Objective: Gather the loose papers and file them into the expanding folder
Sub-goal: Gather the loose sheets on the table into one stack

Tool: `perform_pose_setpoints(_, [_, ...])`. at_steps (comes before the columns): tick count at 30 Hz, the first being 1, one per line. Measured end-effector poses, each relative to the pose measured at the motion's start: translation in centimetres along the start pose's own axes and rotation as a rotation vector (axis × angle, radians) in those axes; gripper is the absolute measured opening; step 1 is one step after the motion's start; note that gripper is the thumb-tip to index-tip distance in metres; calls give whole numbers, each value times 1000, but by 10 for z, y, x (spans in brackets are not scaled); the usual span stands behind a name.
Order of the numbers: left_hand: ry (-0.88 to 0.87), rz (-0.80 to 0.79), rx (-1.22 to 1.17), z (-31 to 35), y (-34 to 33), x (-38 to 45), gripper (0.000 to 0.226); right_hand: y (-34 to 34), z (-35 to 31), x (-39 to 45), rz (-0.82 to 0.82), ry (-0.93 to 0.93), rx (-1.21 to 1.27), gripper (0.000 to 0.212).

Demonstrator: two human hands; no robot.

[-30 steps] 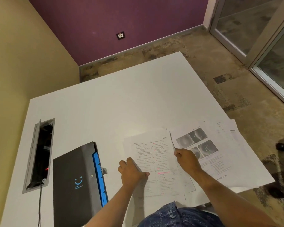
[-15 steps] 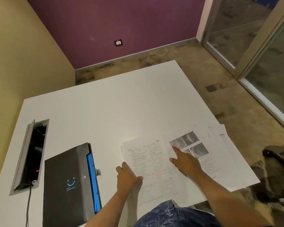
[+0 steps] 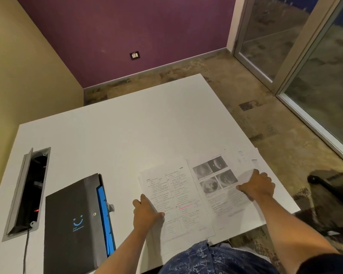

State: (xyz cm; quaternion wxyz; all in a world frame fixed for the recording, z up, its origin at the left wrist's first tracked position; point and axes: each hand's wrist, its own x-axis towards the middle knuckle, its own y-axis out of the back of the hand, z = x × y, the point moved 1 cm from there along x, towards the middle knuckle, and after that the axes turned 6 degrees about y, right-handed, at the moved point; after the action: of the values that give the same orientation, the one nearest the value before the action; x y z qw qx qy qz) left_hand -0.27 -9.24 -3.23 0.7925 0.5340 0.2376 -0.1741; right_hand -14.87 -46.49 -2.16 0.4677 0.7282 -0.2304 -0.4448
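Head view, left to right: expanding folder [image 3: 75,224] is lying shut on the tabletop [image 3: 117,139], blue pockets showing at its edge, contents hidden. Left hand [image 3: 146,213] is pinning the text sheet [image 3: 172,196], fingers loosely bent. Right hand [image 3: 258,185] is pressing flat, fingers spread, on the photo sheets [image 3: 222,186] further right. Gathering step is underway; next move is probably sliding the right sheets leftward into one stack, then opening the folder.

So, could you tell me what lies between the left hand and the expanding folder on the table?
In the head view, only bare white table separates the left hand from the expanding folder; the papers lie on the hand's other side.
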Motion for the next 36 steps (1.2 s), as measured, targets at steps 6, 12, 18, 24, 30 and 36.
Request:
perform_pose_setpoints(6, [102, -26, -123, -2, -5, -7, 102, -10, 0, 7, -19, 102, 385, 38])
perform_pose_setpoints(12, [76, -101, -212, 0, 2, -12, 94, -26, -20, -5, -82, 183, 545, 34])
perform_pose_setpoints(18, [112, -114, -349, -8, 6, -11, 92, -37, -40, -19, -231, 301, 605, 36])
perform_pose_setpoints(24, [155, -177, -399, -12, 15, -11, 94, -34, -42, -23, -190, 308, 835, 44])
perform_pose_setpoints(30, [-75, -256, -52, -17, 19, -12, 95, -6, -33, -19, 34, 268, 1198, 33])
perform_pose_setpoints(36, [-57, -296, 57, -20, 22, -10, 91, 17, -33, -8, 86, 177, 1507, 23])
